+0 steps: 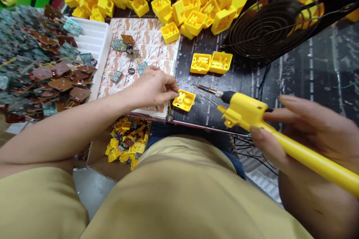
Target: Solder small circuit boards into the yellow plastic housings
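Left hand (158,86) touches square yellow plastic case (184,101), whether pinching cannot tell; right hand (311,190) grips yellow soldering iron (246,108)
Near-left brown cardboard box (97,153) holds yellow plastic parts (114,142); black mat (246,80) reads "BENCH"

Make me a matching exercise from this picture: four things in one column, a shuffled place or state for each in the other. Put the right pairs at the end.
Column one
1. Right hand
2. Left hand
3. Fan
4. Box

Column two
A. Below the near edge of the bench, with yellow parts in it
B. Fingers at the left edge of an open yellow casing
C. Standing at the far right, black, with a round grille
D. Wrapped around a yellow iron

Pairs: 1-D, 2-B, 3-C, 4-A
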A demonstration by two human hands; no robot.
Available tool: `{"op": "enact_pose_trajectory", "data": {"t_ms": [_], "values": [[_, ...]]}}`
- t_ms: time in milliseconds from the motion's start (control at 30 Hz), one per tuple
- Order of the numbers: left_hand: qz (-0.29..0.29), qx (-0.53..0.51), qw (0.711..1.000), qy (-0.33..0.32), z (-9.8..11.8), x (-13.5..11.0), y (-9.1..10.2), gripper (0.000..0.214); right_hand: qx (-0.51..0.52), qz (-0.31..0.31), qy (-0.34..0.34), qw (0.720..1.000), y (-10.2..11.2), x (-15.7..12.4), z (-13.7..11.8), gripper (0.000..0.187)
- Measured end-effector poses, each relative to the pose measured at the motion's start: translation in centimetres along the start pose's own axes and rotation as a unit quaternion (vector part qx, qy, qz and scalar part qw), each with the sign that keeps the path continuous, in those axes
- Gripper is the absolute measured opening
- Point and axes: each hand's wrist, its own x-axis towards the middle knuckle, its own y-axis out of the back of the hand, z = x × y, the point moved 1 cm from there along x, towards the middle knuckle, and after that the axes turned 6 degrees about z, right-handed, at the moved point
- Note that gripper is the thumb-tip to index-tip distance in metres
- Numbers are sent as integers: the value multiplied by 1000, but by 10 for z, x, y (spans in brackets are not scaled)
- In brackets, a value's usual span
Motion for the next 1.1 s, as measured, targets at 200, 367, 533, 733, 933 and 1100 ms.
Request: {"op": "enact_pose_trajectory", "data": {"t_ms": [200,367,533,733,933,1100], "values": [[-12,12,1000,11,1,7,-2,17,61,-22,83,994,-13,8,-9,32],[-53,52,997,-9,4,13,4,17,81,-45,85,992,-13,11,-17,23],[-77,76,994,-17,8,19,9,16,76,-80,55,992,-12,11,-19,12],[-104,95,990,-12,10,28,11,15,82,-62,170,980,-15,22,-19,29],[-111,76,991,-10,12,32,13,12,33,-93,141,985,0,26,-13,17],[-107,79,991,-30,12,33,13,12,23,-66,98,993,2,18,-1,6]]}}
